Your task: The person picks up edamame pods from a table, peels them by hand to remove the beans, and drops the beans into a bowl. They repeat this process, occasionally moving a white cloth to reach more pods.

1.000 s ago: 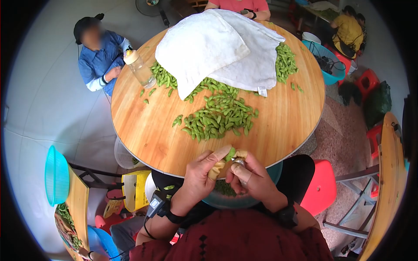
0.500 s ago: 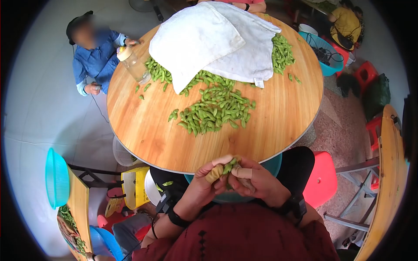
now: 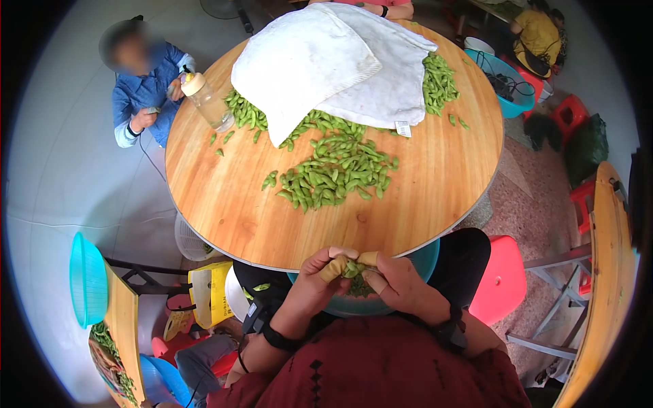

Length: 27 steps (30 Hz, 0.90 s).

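Both hands meet above a teal basin (image 3: 428,257) in my lap, just off the near edge of the round wooden table (image 3: 258,228). Green soybean pods (image 3: 352,270) are pinched between my left hand (image 3: 317,277) and my right hand (image 3: 398,282). Tan coverings wrap some of the fingertips. How many pods are held is hidden by the fingers. Below the hands, green bits (image 3: 360,288) lie inside the basin. A loose pile of soybean pods (image 3: 333,170) rests on the table ahead of me.
White cloths (image 3: 306,61) cover a larger pod heap behind the pile. A water bottle (image 3: 209,103) stands at the table's left. A person in blue (image 3: 146,92) is beyond it. A red stool (image 3: 500,279) is at my right, a yellow bag (image 3: 211,292) at my left.
My fingers have shifted on the pods and my right hand has turned, showing more of the basin's inside. The person in blue has drawn a hand back from the table edge.
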Each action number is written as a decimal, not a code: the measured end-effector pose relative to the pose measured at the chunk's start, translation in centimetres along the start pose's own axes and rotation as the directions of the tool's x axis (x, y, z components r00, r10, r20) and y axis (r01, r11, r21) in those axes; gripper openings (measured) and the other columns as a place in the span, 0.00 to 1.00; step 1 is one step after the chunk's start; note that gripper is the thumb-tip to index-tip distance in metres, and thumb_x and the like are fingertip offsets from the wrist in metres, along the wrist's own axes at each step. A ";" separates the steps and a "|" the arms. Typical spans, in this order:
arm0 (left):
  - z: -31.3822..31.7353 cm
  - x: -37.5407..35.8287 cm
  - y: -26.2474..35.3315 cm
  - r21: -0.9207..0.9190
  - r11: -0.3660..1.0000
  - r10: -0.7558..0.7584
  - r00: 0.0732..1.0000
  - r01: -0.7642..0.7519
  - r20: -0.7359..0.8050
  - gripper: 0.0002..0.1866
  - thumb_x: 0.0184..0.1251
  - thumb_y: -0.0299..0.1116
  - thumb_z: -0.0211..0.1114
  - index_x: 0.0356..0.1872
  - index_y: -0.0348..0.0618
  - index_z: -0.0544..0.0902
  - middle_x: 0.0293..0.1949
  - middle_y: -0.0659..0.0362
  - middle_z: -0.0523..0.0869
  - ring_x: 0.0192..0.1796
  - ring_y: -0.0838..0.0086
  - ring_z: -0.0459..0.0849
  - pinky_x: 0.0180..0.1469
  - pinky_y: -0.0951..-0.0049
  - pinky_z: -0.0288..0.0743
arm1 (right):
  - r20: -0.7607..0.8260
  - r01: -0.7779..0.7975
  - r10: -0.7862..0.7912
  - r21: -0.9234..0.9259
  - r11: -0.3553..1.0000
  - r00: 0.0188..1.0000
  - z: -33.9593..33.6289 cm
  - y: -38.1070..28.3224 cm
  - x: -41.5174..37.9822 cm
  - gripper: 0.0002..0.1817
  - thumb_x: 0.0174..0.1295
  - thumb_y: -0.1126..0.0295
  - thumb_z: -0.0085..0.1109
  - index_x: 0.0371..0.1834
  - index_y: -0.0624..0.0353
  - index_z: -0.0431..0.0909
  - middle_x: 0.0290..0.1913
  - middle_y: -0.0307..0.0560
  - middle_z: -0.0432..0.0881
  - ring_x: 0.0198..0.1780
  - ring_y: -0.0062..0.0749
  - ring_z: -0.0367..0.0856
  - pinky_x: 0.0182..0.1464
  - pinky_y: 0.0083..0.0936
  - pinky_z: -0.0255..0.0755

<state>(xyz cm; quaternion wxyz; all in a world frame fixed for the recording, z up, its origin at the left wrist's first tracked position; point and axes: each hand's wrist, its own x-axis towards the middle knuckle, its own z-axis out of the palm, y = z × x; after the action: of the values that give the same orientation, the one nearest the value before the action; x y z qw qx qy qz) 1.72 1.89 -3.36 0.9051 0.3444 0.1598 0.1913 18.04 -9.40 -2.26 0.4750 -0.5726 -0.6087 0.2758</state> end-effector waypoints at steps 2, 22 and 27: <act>0.6 -0.3 0.2 0.277 0.960 0.058 0.998 -0.048 -0.027 0.11 0.69 0.21 0.59 0.50 0.40 0.81 0.36 0.63 0.80 0.30 0.77 0.77 0.33 0.79 0.71 | 0.005 -0.037 0.037 0.027 0.999 0.999 -0.3 0.2 -0.6 0.09 0.67 0.72 0.52 0.46 0.64 0.71 0.26 0.50 0.79 0.26 0.38 0.81 0.30 0.32 0.71; 3.0 0.2 -2.2 0.574 0.815 0.123 0.992 -0.080 -0.036 0.10 0.58 0.10 0.52 0.34 0.37 0.75 0.34 0.61 0.79 0.41 0.81 0.80 0.40 0.76 0.79 | -0.024 -0.190 0.192 0.082 0.978 0.981 -1.4 -1.6 -1.6 0.13 0.58 0.68 0.65 0.40 0.62 0.75 0.24 0.50 0.78 0.25 0.33 0.80 0.29 0.26 0.71; 1.8 0.2 -3.5 0.778 0.607 0.130 0.986 -0.160 0.101 0.13 0.57 0.12 0.52 0.40 0.37 0.76 0.35 0.57 0.79 0.43 0.72 0.81 0.45 0.71 0.76 | 0.064 -0.263 0.260 0.049 0.964 0.964 -2.2 -2.1 -2.4 0.10 0.60 0.70 0.64 0.38 0.64 0.77 0.24 0.48 0.79 0.25 0.27 0.80 0.29 0.23 0.71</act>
<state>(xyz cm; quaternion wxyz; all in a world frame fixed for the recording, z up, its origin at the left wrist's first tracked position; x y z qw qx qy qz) 3.42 -1.43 -4.53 0.6485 0.7192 0.1834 0.1690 18.84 -12.58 -0.20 0.4328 -0.6260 -0.5332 0.3694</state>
